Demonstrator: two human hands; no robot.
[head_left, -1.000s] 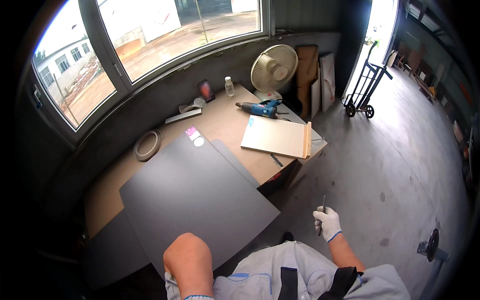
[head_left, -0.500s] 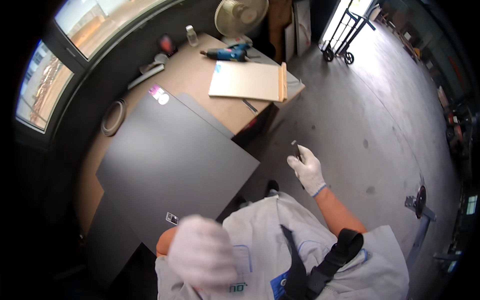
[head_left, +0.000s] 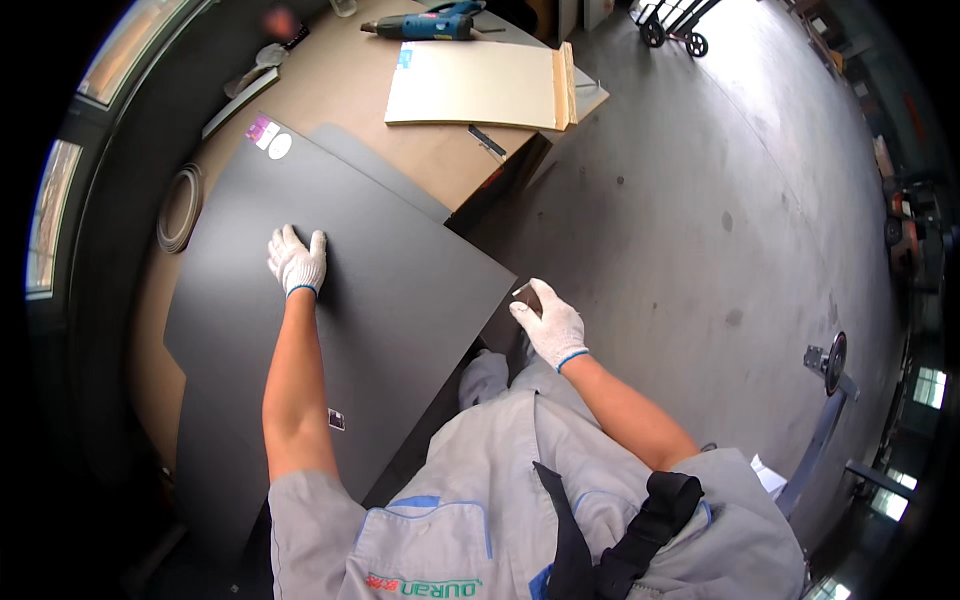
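A large dark grey panel (head_left: pixel 400 260) with a cut-out notch lies over the brown worktable. My left hand (head_left: pixel 297 264), in a white knitted glove, rests on the panel with its fingers spread. My right hand (head_left: pixel 552 325), gloved alike, is closed round a small dark hand tool (head_left: pixel 524 294) with a light metallic tip. That tool is close to the panel's right-hand corner; whether it touches the edge I cannot tell. Most of the tool is hidden by the fingers. A purple and white label (head_left: pixel 264 133) and a round white sticker (head_left: pixel 280 147) mark the panel's far corner.
Farther back on the worktable (head_left: pixel 350 80) are a cream board (head_left: pixel 475 85), a blue heat gun (head_left: pixel 425 24) and a black knife-like tool (head_left: pixel 486 139). A coil of edge banding (head_left: pixel 180 208) lies at the left. A hand truck (head_left: pixel 680 25) stands on the grey floor (head_left: pixel 680 220).
My left hand has moved from in front of my body out onto the panel and lies flat there. My right hand has shifted left, bringing the tool to the panel's corner.
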